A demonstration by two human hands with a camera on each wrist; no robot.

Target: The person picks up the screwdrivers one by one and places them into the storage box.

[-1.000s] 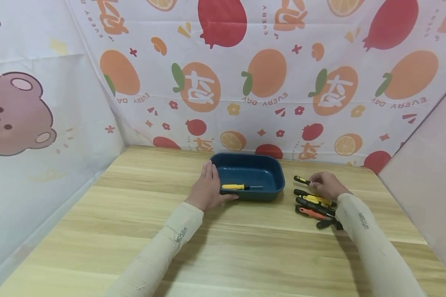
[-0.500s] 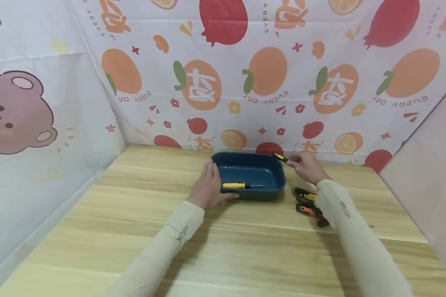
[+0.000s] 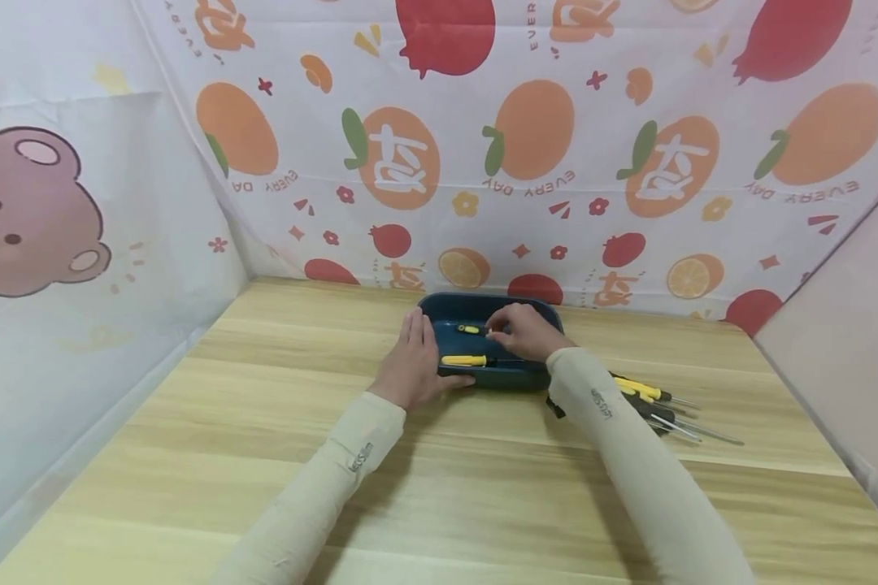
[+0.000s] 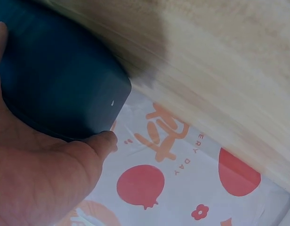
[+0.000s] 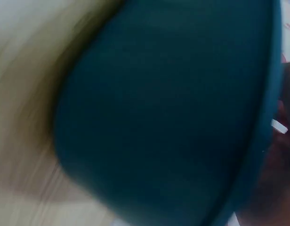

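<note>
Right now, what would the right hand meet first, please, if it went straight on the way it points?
With its small tool leading, the right hand would probably meet the left wall of the blue tray; its height above the tray floor is unclear.

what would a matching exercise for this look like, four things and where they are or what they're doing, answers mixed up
1. left hand
2. right hand
3. lone yellow-handled screwdriver
4. tool pile

A. on the table, right of the dish
B. pinching a small black-and-yellow tool
C. against the dish's left end
D. lying inside the dish, along its near side

Pairs: 1-C, 2-B, 3-D, 4-A
</note>
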